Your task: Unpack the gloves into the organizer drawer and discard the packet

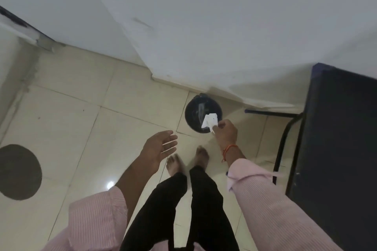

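Standing over the black bin (201,111) at the floor's edge by the wall, I pinch the crumpled white packet (209,121) in my right hand (225,131), directly above the bin's mouth. My left hand (159,149) hangs spread and empty. No gloves or organizer drawer are in sight, so unpacking looks finished; only letting the packet drop remains, I judge.

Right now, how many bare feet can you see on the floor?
2. The left foot and the right foot stand side by side on the tiled floor, just short of the dark bin. Both are blurry, heels hidden by trousers.
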